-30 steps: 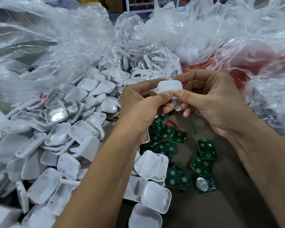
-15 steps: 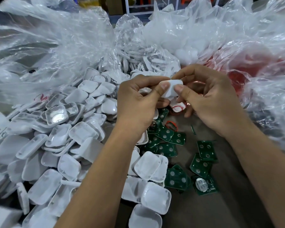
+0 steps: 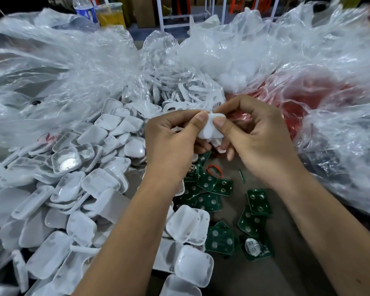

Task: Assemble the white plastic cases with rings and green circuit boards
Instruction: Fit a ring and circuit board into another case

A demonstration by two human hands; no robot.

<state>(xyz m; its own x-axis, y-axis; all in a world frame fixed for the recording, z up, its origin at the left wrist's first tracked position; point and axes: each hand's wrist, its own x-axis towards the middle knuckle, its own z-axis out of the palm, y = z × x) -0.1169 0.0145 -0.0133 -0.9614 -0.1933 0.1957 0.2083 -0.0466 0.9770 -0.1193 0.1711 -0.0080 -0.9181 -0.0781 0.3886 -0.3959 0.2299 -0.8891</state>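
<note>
An assembly workshop — heaped white plastic cases [image 3: 62, 199]; loose green circuit boards [image 3: 259, 201]; bulging plastic bags [image 3: 265, 50].

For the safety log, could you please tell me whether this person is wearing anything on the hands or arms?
Nothing is worn. The left hand and right hand are bare, with no gloves, rings or finger cots. Both forearms are bare as far as the frame shows, with no sleeves, watch or wrist strap. The visible thumbnails are short and unpainted.
</note>
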